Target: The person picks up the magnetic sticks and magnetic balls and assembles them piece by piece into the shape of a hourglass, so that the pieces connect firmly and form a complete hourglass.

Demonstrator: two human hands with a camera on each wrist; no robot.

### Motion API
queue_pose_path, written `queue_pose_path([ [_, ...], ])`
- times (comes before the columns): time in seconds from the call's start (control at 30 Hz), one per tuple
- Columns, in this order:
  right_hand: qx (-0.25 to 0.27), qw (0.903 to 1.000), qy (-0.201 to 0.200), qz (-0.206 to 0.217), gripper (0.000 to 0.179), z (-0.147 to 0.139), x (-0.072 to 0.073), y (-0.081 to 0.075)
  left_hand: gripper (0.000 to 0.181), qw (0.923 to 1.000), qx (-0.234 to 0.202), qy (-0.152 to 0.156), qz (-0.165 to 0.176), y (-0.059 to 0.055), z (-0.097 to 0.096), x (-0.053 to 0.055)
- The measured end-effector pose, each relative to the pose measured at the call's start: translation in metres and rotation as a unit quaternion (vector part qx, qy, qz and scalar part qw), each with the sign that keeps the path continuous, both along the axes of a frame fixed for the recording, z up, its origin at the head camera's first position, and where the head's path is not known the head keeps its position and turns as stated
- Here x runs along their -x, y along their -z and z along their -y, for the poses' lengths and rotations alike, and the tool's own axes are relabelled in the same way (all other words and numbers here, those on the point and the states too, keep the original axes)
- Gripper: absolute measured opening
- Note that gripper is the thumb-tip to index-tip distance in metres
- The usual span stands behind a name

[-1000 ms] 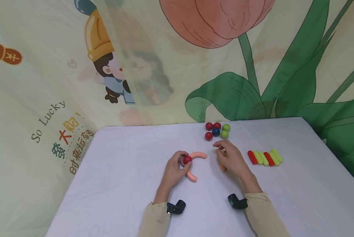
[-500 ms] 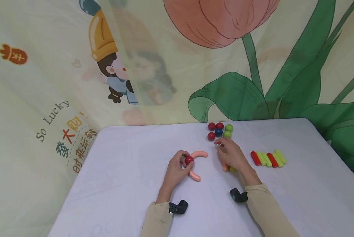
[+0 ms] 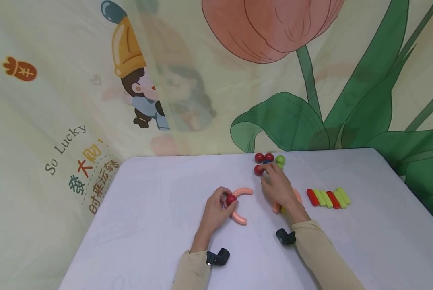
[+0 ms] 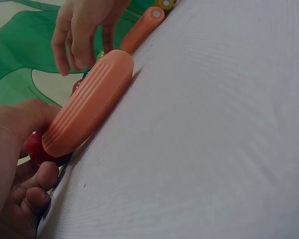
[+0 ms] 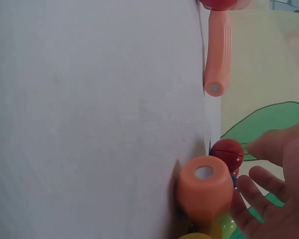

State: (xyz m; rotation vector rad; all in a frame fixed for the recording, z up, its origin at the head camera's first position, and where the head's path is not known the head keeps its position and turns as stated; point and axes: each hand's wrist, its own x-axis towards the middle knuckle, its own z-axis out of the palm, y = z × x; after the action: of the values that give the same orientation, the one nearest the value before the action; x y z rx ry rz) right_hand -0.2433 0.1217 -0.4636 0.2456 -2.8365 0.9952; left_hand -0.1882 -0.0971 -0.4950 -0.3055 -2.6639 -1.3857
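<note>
- White-clothed counter (image 3: 140, 229): left hand (image 3: 213, 210) pinches a red ball (image 3: 231, 199) beside curved pink sticks (image 3: 244, 191).
- Right hand (image 3: 279, 188), holding nothing, has moved farther, putting another red ball (image 3: 258, 170) within grasp.

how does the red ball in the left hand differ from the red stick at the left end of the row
Shape: the red ball is round, while the red stick is long and narrow. State: the ball is gripped by the left hand; the stick lies untouched on the table. Both are red, though the stick looks brighter.
</note>
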Motion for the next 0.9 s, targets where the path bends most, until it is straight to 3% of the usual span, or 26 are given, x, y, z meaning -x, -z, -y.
queue_pose_path([
  [0.13, -0.022, 0.9997, -0.013, -0.001, 0.044, 0.001, 0.002, 0.0, 0.028, 1.0, 0.001, -0.005, 0.007, 0.0, -0.002, -0.002],
  [0.33, -0.048, 0.9974, -0.033, 0.043, 0.048, 0.005, 0.002, -0.003, 0.028, 1.0, -0.003, -0.004, 0.004, -0.001, 0.0, -0.001],
  [0.53, -0.037, 0.9975, -0.004, 0.06, 0.05, 0.003, 0.0, -0.001, 0.029, 1.0, -0.001, 0.0, -0.002, 0.0, -0.001, 0.0],
  [0.9, -0.031, 0.9971, -0.019, 0.066, 0.041, 0.003, -0.011, 0.002, 0.026, 0.9999, 0.005, -0.01, -0.003, 0.003, -0.002, -0.002],
])
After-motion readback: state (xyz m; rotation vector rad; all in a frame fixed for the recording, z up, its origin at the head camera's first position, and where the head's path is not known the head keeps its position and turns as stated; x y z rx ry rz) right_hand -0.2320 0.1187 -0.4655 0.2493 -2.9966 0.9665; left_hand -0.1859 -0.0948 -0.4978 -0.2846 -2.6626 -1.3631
